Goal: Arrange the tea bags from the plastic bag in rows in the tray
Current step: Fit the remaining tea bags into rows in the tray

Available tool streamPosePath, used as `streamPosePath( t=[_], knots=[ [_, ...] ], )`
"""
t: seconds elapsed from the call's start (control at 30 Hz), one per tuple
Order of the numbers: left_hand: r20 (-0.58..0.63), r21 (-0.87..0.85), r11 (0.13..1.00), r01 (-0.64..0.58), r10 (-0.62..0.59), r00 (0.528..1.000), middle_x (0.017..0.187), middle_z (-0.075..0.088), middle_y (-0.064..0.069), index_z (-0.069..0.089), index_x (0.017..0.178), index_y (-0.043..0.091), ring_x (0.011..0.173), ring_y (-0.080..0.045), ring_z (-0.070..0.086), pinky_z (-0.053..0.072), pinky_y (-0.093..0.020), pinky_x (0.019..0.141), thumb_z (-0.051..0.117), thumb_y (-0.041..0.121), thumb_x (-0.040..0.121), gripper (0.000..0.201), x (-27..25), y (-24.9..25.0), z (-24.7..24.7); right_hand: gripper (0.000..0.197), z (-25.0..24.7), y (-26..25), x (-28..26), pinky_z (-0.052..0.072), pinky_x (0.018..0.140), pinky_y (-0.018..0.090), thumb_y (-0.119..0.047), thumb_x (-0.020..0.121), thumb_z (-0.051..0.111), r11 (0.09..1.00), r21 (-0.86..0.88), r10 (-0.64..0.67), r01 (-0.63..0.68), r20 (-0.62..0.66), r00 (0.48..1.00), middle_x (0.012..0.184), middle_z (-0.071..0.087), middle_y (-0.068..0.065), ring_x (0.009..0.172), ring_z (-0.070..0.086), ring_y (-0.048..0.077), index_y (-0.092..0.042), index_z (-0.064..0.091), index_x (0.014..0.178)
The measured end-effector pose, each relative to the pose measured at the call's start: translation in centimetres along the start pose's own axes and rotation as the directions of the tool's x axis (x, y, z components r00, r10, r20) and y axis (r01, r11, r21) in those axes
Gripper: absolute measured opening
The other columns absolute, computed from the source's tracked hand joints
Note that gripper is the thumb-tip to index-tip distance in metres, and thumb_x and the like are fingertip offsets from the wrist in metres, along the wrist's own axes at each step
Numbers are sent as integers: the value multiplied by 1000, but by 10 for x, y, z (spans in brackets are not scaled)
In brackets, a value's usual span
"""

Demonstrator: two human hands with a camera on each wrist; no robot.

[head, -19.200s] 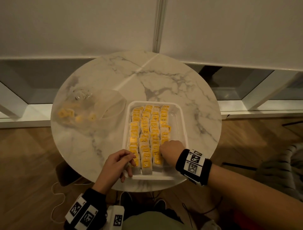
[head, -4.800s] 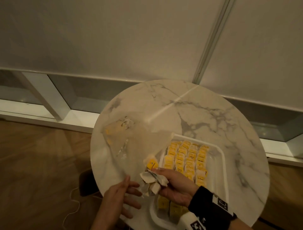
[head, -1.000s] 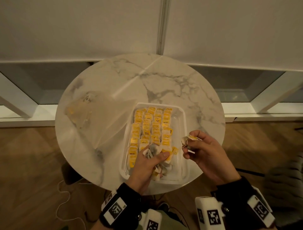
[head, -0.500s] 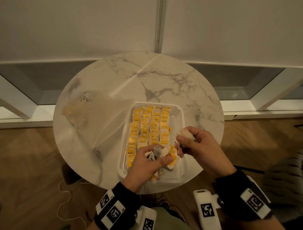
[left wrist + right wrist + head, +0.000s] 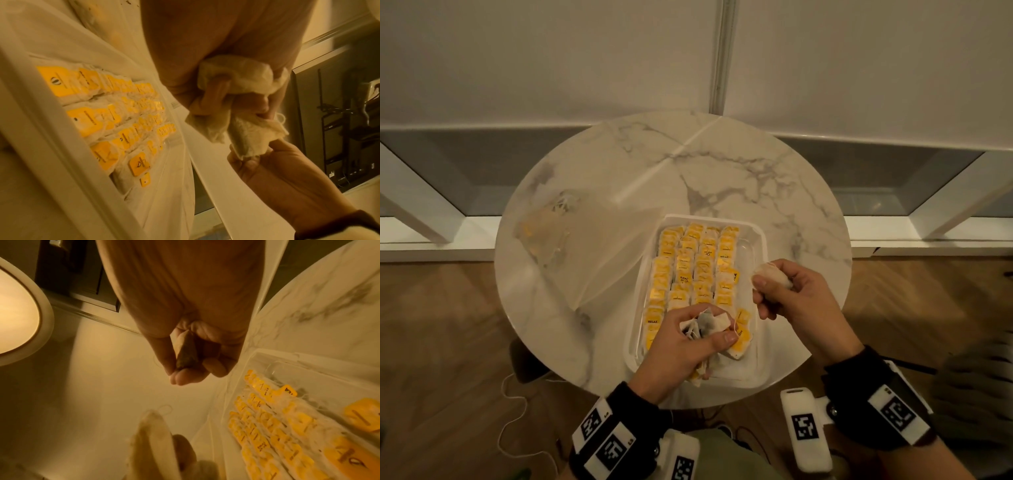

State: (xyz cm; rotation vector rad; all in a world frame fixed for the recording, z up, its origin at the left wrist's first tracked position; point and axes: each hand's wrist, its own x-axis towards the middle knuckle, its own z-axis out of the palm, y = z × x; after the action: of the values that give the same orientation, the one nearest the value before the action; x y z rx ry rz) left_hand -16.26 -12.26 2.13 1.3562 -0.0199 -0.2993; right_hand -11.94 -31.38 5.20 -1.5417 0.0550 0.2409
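Observation:
A clear plastic tray (image 5: 762,240) on the round marble table holds rows of tea bags (image 5: 697,263) with yellow tags. My left hand (image 5: 688,342) hovers over the tray's near end and grips a bunch of several tea bags (image 5: 709,323), seen crumpled in my fist in the left wrist view (image 5: 242,84). My right hand (image 5: 777,291) is above the tray's right rim and pinches a single tea bag (image 5: 770,272) between thumb and fingers; the right wrist view shows that bag (image 5: 186,352) edge on. A loose tea bag (image 5: 741,337) lies at the tray's near right.
The crumpled clear plastic bag (image 5: 585,246) lies left of the tray, with a little yellow showing inside at its far left end. The table's far half (image 5: 688,164) is bare marble. Wooden floor and a white cable (image 5: 508,411) lie below the table edge.
My right hand has drawn one tea bag away from the bunch in my left hand and lifted it slightly to the right. The left hand stays over the tray's near end.

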Motion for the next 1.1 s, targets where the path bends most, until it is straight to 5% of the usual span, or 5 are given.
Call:
streamPosePath(
  t=[0.3,0.53,0.77,0.97,1.1],
  knots=[
    [-236,-100,995,17,-41,971,63,62,-8,64,86,0,43,-15,58,40,-20,35,77,5,75,18,-8,-8,-39,45,-1,18,-6,30,58,31,-28,104,34,922,216,290,-322,164,943,81,54,14,64,47,19,2,66,117],
    [-244,-66,988,137,-150,958,61,63,-7,65,86,2,40,-15,52,39,-21,36,82,10,69,25,-17,-21,-53,33,-2,48,-17,41,61,28,11,90,48,901,159,389,-403,110,915,80,62,7,71,54,16,-3,73,108],
    [-117,87,958,274,-263,958,80,70,-25,74,88,11,68,-34,64,51,-30,59,79,30,66,29,-12,-32,-34,30,9,53,-22,38,59,31,-2,97,47,935,206,289,-287,22,957,86,66,12,74,52,21,-4,76,103],
    [-36,-17,936,351,-352,935,50,57,-11,65,82,-1,32,-16,45,33,-18,33,72,27,83,28,-3,-27,-15,34,22,60,-31,41,66,27,-8,102,44,995,-23,98,-98,7,995,104,66,16,82,54,17,-16,75,112],
    [-34,-20,943,333,-334,942,53,56,-8,65,66,15,39,-18,45,33,-21,37,73,36,76,25,0,-25,-6,31,32,63,-41,43,86,20,-9,101,49,990,-141,-2,10,52,999,101,58,3,97,59,6,-17,68,124]
  ],
)
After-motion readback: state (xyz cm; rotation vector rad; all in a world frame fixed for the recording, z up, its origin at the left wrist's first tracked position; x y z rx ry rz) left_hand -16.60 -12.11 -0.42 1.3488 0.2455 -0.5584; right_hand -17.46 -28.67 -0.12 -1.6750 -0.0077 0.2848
